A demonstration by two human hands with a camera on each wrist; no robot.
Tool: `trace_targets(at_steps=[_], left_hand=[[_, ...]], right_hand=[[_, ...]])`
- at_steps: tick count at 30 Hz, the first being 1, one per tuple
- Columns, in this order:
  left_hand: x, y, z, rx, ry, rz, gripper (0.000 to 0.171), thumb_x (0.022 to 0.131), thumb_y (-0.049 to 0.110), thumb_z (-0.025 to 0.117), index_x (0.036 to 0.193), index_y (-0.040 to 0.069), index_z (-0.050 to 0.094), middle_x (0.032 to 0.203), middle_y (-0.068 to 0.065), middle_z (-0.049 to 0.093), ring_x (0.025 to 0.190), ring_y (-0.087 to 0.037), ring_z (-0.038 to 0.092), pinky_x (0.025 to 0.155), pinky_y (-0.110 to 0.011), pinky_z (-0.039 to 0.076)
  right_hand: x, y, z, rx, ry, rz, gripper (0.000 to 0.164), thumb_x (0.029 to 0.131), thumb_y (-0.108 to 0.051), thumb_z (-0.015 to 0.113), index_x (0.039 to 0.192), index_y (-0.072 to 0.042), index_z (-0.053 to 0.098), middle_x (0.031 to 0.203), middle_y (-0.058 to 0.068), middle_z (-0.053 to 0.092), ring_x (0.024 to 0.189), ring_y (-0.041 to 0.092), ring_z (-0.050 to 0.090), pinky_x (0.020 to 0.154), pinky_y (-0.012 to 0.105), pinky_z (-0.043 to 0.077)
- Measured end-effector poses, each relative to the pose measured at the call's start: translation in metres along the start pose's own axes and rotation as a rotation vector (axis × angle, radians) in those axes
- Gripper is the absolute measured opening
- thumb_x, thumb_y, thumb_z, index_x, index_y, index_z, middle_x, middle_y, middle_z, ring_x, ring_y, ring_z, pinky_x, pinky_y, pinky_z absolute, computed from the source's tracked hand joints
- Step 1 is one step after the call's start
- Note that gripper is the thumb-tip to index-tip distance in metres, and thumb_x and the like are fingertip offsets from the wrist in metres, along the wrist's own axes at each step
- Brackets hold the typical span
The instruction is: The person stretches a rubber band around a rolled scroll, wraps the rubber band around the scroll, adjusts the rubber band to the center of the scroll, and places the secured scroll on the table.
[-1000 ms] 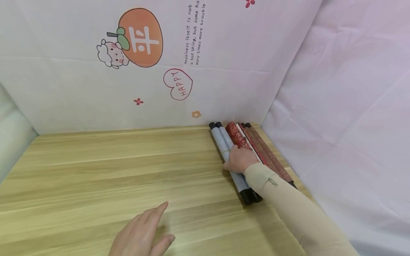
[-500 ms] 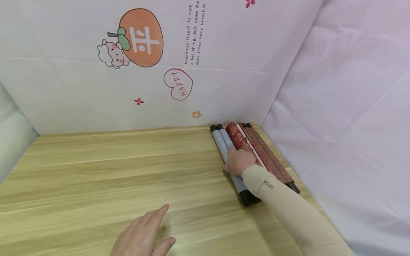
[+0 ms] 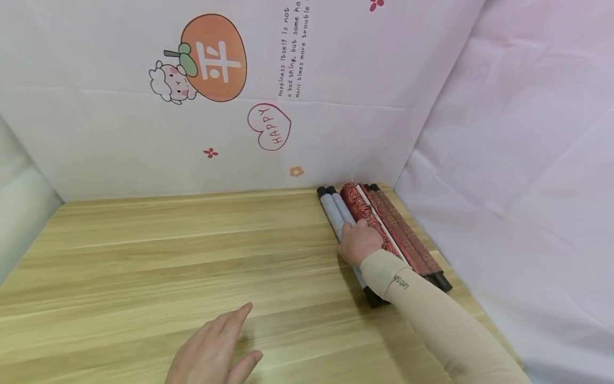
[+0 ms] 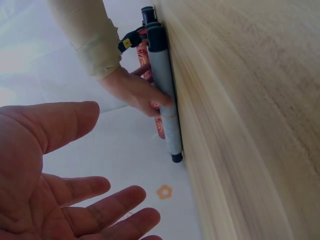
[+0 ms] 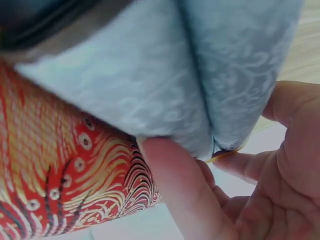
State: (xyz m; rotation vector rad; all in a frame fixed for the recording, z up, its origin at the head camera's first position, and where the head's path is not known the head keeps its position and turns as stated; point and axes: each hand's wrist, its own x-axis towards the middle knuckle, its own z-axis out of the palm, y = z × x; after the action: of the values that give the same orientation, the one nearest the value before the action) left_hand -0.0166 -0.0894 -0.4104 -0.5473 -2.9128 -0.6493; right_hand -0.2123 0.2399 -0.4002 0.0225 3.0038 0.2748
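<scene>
A light blue double-rolled scroll [image 3: 330,208] with black end knobs lies near the back right of the table. My right hand [image 3: 361,244] grips it around the middle, fingers and thumb on opposite sides of the two rolls, as the right wrist view shows. A thin yellow band [image 5: 225,154] circles the rolls by the fingers. Tight against its right side lies a red patterned scroll [image 3: 356,201], partly hidden by the hand. My left hand [image 3: 207,345] hovers over the front of the table, fingers extended and thumb apart, holding nothing.
Right of the red scroll lie brown patterned scrolls [image 3: 408,232] with black ends, alongside a white strip [image 3: 379,216]. White printed cloth [image 3: 144,144] rises behind the wooden table [image 3: 168,256], and plain cloth [image 3: 518,186] closes the right side.
My right hand has shifted slightly left over the blue scroll, uncovering more of the red scroll. The scrolls hardly move, and my left hand stays in place.
</scene>
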Motion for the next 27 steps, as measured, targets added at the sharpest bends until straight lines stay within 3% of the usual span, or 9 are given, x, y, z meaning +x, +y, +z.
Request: trace_targets(at_steps=[5,12,19,27], left_hand=[[-0.002,-0.001,0.001,0.012,0.026,-0.005,0.072,0.085,0.047,0.082,0.146,0.018,0.058,0.135,0.001,0.068,0.118,-0.022,0.068,0.093,-0.042,0.058],[-0.003,0.0,0.002,0.004,0.028,-0.011,0.072,0.085,0.046,0.082,0.147,0.018,0.057,0.135,0.0,0.068,0.119,-0.022,0.068,0.095,-0.042,0.057],[-0.004,-0.002,-0.001,0.03,0.042,-0.015,0.073,0.084,0.046,0.083,0.145,0.017,0.058,0.133,-0.001,0.069,0.118,-0.023,0.069,0.094,-0.042,0.058],[0.011,-0.023,-0.016,0.107,0.148,0.056,0.075,0.082,0.041,0.087,0.142,0.006,0.06,0.125,-0.015,0.072,0.109,-0.033,0.072,0.091,-0.05,0.06]], right_hand=[[0.001,-0.004,0.002,0.057,0.035,0.06,0.04,0.099,-0.023,0.055,0.132,-0.001,0.058,0.103,0.033,0.062,0.083,0.048,0.068,0.059,0.055,0.058],[0.003,-0.011,0.008,0.092,0.083,0.112,0.04,0.1,-0.016,0.051,0.134,0.003,0.058,0.101,0.035,0.067,0.089,0.051,0.07,0.057,0.055,0.059],[0.006,-0.015,0.008,0.084,0.122,0.114,0.034,0.101,-0.015,0.052,0.126,0.005,0.063,0.096,0.033,0.069,0.087,0.049,0.071,0.053,0.054,0.059],[0.007,0.0,0.006,0.07,0.019,0.087,0.05,0.103,-0.023,0.051,0.147,0.0,0.052,0.103,0.033,0.07,0.087,0.047,0.071,0.059,0.055,0.058]])
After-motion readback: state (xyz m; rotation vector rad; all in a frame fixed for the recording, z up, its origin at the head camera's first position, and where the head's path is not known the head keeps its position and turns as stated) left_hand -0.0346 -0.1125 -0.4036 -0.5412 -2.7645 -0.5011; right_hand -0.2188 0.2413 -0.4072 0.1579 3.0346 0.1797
